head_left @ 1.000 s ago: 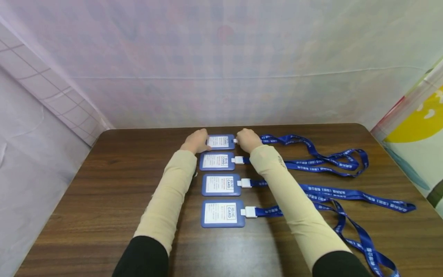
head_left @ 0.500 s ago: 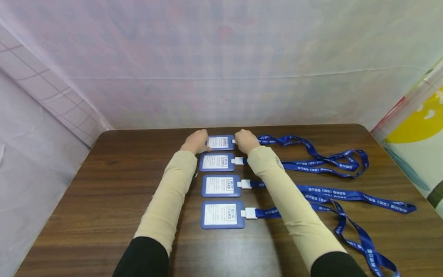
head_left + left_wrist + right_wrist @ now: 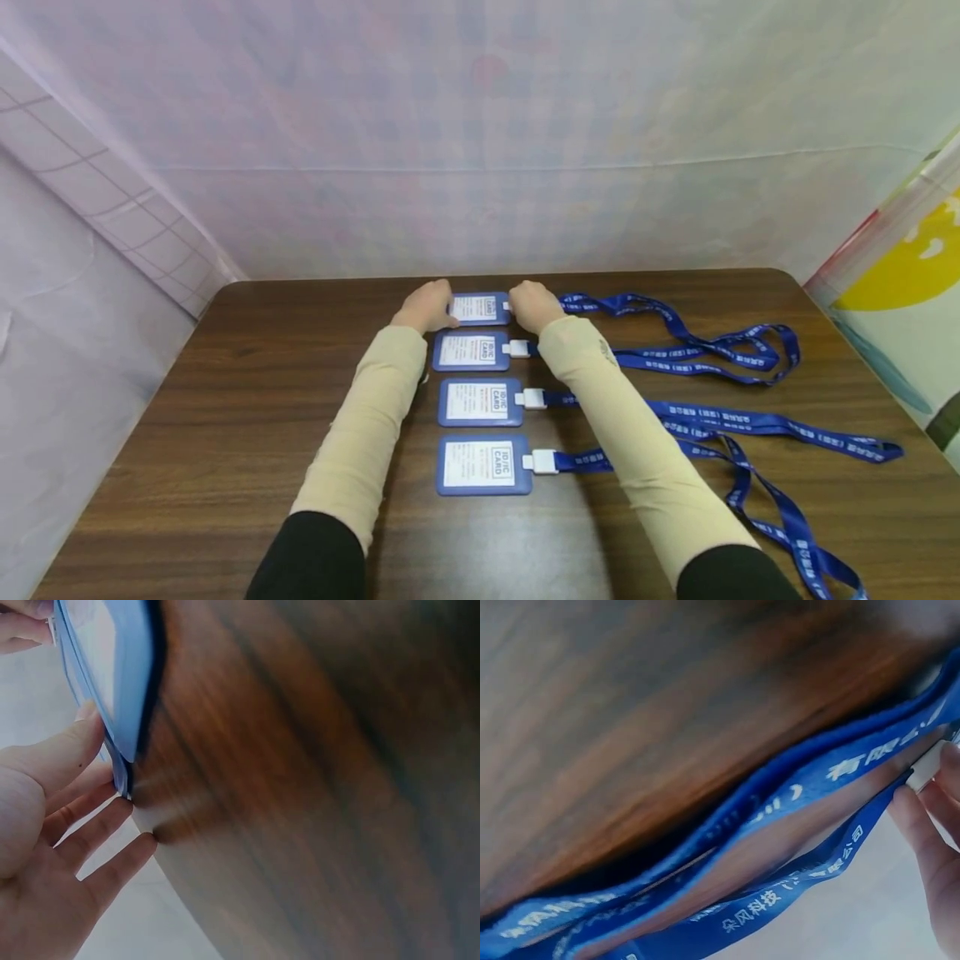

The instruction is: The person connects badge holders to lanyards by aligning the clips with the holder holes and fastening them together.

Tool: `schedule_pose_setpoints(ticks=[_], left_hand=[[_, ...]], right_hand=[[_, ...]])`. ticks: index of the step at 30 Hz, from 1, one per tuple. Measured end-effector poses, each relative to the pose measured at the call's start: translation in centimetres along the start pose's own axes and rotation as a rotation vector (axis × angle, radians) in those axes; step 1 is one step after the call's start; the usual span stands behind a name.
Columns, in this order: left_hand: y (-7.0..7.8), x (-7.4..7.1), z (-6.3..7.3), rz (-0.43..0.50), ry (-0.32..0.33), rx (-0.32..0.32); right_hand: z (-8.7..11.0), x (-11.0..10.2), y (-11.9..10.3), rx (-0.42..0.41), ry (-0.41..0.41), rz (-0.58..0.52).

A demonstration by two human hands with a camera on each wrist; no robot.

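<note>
At the far end of a column of blue ID badge holders, the farthest badge holder (image 3: 480,308) lies flat between my hands. My left hand (image 3: 425,307) holds its left end, thumb at the near corner and other fingers toward the far side. In the left wrist view the thumb (image 3: 71,746) meets the badge's edge (image 3: 133,712), and the lower fingertips touch the table. My right hand (image 3: 536,307) pinches the white clip (image 3: 928,766) joining the badge to its blue lanyard (image 3: 622,303). The right hand covers most of that clip in the head view.
Three more badge holders lie nearer: the second (image 3: 470,351), the third (image 3: 480,402) and the nearest (image 3: 483,465). Their lanyards (image 3: 772,421) trail right across the wooden table (image 3: 247,417), partly under the right forearm. A pale curtain (image 3: 480,167) hangs behind the table's far edge.
My right hand has shifted slightly left, closer to the farthest badge holder. The left hand and the other badges stay practically where they were.
</note>
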State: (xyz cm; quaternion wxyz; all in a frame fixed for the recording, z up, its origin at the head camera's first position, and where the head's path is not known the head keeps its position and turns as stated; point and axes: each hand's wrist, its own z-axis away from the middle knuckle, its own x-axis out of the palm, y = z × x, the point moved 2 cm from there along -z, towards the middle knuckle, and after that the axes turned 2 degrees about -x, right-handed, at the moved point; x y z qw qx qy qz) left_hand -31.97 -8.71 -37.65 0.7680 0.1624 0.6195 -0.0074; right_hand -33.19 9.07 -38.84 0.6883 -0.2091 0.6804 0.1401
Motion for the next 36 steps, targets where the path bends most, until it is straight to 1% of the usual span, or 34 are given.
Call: schedule_pose_setpoints(ticks=[4,7,9,11,14,16,18,22,24,26,30,33,36], left_hand=[[0.0,0.2,-0.3,0.047,-0.002,0.015],[-0.1,0.3,-0.3,0.048,-0.006,0.045],[-0.1,0.3,-0.2,0.037,-0.004,0.063],[-0.1,0.2,0.1,0.029,0.002,0.070],[0.1,-0.2,0.5,0.022,0.029,0.067],[0.2,-0.6,0.9,0.021,0.061,0.056],[0.2,-1.0,1.3,0.022,0.108,0.048],[0.3,-1.6,2.7,0.053,0.218,0.062],[0.3,-1.7,3.6,0.052,0.266,0.080],[0.4,-1.6,4.6,0.039,0.298,0.094],[0.7,-1.1,6.5,-0.004,0.333,0.095],[1.1,-0.9,7.7,0.012,0.343,0.078],[1.4,-0.6,8.4,0.032,0.363,0.052]], right_hand=[[0.4,0.1,0.8,-0.071,0.041,-0.005],[0.8,-0.1,1.1,-0.134,0.061,-0.011],[1.1,-0.4,1.0,-0.143,0.067,-0.036],[1.5,-0.8,0.9,-0.112,0.077,-0.069],[2.1,-1.5,0.9,-0.029,0.101,-0.085],[2.5,-2.0,1.0,0.019,0.123,-0.083],[3.0,-2.5,1.0,0.051,0.137,-0.087],[4.2,-3.7,1.0,0.085,0.145,-0.138],[4.9,-4.1,1.0,0.083,0.145,-0.159],[5.7,-4.3,0.9,0.068,0.146,-0.167],[7.4,-4.3,0.6,0.051,0.176,-0.178],[8.5,-4.3,0.2,0.054,0.201,-0.186],[9.4,-4.1,-0.3,0.052,0.217,-0.190]])
